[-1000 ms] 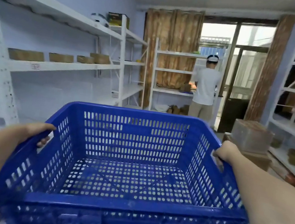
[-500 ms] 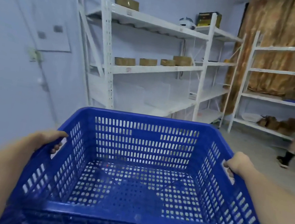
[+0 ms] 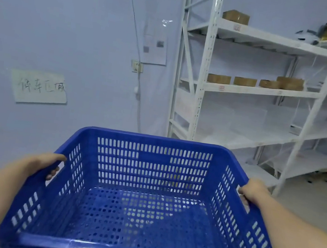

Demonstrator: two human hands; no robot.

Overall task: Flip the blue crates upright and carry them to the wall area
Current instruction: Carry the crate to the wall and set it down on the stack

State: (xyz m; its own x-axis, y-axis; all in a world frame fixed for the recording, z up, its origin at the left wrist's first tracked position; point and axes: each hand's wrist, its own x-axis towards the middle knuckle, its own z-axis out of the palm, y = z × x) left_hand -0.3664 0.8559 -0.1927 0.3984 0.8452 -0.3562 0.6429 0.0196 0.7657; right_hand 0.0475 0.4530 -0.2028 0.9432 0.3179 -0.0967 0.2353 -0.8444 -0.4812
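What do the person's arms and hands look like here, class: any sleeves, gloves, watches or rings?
Both forearms are bare as far as the picture shows, with no sleeve in view. The left hand and right hand wear no gloves. No watch, band or ring shows on the visible parts; the fingers are partly hidden.

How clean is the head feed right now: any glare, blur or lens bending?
Head view: dim, bluish, even light; a small glare spot on the plastic sheet on the wall; shelf rack uprights bow from the wide lens; blue crate and both hands, left hand, right hand, are fairly sharp; far boxes soft.
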